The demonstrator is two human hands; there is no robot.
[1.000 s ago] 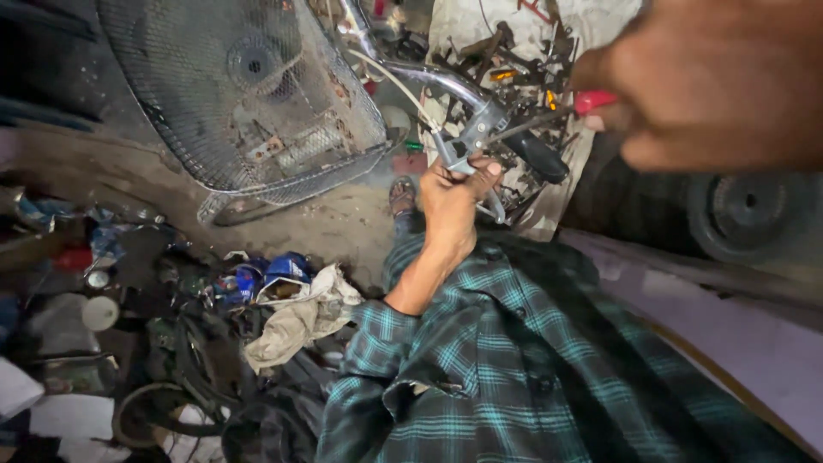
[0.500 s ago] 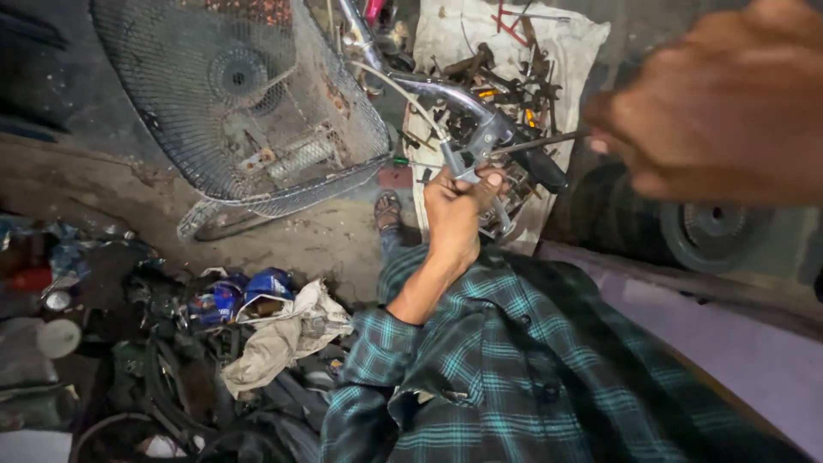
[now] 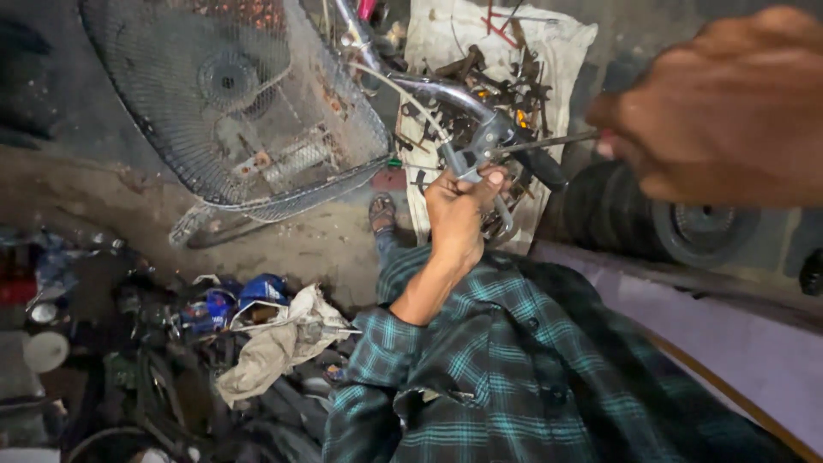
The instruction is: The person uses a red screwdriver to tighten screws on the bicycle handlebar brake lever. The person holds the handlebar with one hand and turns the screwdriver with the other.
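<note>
My left hand [image 3: 459, 214] grips the brake lever [image 3: 471, 163] on a chrome bicycle handlebar [image 3: 429, 90], fingers curled around the lever clamp. Close to the camera at the upper right, my right hand [image 3: 720, 111] is blurred and closed on a screwdriver [image 3: 549, 141] with a red handle. The screwdriver's thin metal shaft points left, its tip at the clamp beside the black rubber grip [image 3: 544, 171]. My teal plaid sleeve [image 3: 480, 360] fills the lower middle.
A rusty wire fan guard [image 3: 231, 103] leans at the upper left. A white cloth [image 3: 454, 51] holds several dark metal parts. A black tyre [image 3: 651, 214] lies at the right. Rags, blue parts [image 3: 257, 291] and clutter cover the dirt floor at the lower left.
My view has shifted, moving the scene left and down. My right hand has stayed at the upper right with the screwdriver tip at the clamp. The left hand holds the lever throughout.
</note>
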